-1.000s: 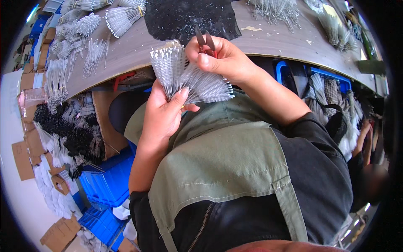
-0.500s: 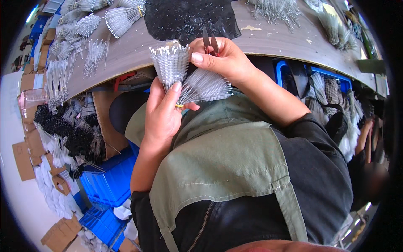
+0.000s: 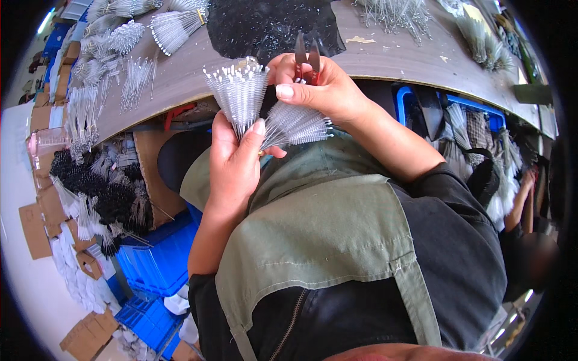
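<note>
My left hand (image 3: 238,153) is closed round the wire stems of a bundle of small brushes (image 3: 242,96) with clear bristles and white tips. The bundle fans into two parts, one pointing up and the other (image 3: 299,125) spreading rightward under my right hand. In my right hand (image 3: 322,90) sits a pair of red-handled snips (image 3: 308,66), blades pointing up and a little apart. That hand's thumb rests close to the upper part's right side; whether its fingers also touch a brush is hidden.
A black mat (image 3: 274,27) strewn with bits lies on the grey table (image 3: 385,60). Brush bundles (image 3: 174,30) crowd the table's left side, more (image 3: 394,18) its back right. Blue crates (image 3: 153,259) stand at lower left, and a blue bin (image 3: 448,102) under the table. Another person's arm (image 3: 519,201) shows far right.
My right hand has turned slightly, and the snips now stand more upright and farther right. The upper brushes have spread a little leftward, and my left thumb has shifted slightly right.
</note>
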A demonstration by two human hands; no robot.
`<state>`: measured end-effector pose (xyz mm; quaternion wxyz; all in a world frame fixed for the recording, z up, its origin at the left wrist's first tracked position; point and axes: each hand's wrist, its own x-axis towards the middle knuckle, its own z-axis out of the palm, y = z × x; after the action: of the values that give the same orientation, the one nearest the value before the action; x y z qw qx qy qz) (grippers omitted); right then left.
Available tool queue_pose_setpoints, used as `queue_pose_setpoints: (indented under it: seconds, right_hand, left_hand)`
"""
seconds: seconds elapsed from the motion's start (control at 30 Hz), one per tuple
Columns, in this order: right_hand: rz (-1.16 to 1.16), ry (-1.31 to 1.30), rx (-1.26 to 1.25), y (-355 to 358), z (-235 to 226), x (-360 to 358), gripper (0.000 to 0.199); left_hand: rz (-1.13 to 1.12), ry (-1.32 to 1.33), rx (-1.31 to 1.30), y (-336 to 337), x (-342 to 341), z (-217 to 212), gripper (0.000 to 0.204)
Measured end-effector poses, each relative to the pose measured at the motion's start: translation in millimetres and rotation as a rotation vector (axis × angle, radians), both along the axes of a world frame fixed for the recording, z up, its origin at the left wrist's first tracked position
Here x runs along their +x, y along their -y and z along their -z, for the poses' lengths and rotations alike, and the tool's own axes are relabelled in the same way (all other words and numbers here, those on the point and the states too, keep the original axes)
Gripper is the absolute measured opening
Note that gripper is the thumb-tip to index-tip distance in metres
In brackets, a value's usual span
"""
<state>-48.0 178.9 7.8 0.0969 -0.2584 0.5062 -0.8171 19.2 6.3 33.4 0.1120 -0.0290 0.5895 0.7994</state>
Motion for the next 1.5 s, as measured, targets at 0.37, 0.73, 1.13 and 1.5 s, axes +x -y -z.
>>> queue_pose_setpoints:
  seconds: [0.37, 0.73, 1.13, 1.5]
  right_hand:
    - [0.026, 0.111, 0.112, 0.5, 4.7, 2.5, 0.02]
    - [0.026, 0.19, 0.106, 0.2, -10.6, 9.7, 0.032]
    - [0.011, 0.051, 0.152, -4.6, 1.8, 6.7, 0.029]
    - [-0.035, 0.062, 0.191, 2.0, -10.5, -12.7, 0.025]
  left_hand:
    - [-0.03, -0.013, 0.037, 1.8, 1.8, 4.6, 0.029]
    - [-0.033, -0.099, -0.033, 7.3, 3.0, 10.8, 0.032]
    - [-0.02, -0.111, -0.091, 2.8, 0.6, 3.6, 0.03]
    - [0.128, 0.066, -0.008, 6.8, 7.7, 2.0, 0.034]
